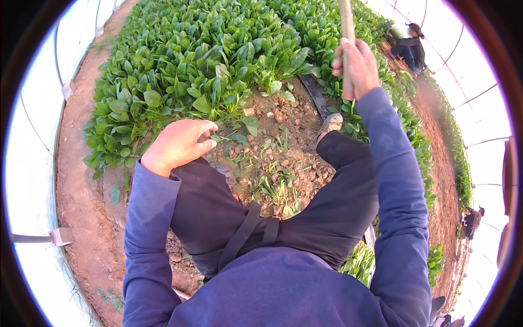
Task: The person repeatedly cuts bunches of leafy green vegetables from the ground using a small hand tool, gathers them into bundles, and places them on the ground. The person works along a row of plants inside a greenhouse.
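My right hand point(361, 67) grips a wooden handle point(347, 24). The handle runs up past the top of the picture, so its far end is out of view. Below my right hand grow leafy green plants that look like spinach point(216, 49). My left hand point(184, 143) hovers over my left thigh near the front edge of the crop, thumb and fingers apart with nothing between them. Before me is bare soil point(282, 110), with cut leaves and stems point(280, 188) strewn between my legs.
A dark flat strip, perhaps a drip hose point(314, 94), lies by my right shoe point(330, 122). Cut greens point(359, 261) lie behind my right leg. A dirt path point(81, 171) borders the plastic greenhouse wall point(32, 171). Other people point(410, 49) are at the right.
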Motion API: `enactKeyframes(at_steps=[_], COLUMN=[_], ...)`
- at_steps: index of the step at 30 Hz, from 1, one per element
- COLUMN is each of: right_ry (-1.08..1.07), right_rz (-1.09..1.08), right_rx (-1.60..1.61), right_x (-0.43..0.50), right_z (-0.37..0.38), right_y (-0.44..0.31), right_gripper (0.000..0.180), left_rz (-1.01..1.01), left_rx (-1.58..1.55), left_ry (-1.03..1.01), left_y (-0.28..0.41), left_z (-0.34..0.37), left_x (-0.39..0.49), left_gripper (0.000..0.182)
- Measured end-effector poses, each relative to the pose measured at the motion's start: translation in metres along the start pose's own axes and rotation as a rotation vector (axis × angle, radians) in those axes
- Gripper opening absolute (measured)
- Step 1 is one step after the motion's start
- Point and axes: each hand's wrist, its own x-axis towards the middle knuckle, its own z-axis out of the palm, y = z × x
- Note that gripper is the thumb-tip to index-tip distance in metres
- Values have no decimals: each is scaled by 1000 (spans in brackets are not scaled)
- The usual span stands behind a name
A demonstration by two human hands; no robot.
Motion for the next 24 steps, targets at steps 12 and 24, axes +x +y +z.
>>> enactKeyframes(at_steps=[12, 24], right_ry=[102, 17], right_rz=[481, 773], right_rx=[175, 153], right_x=[-108, -75], right_z=[127, 162], right_y=[358, 437], right_gripper=[29, 34], left_rz=[131, 75], left_rx=[34, 311], left_ry=[-578, -533], left_y=[-36, -143], left_z=[44, 255], left_x=[123, 320], left_gripper=[34, 24])
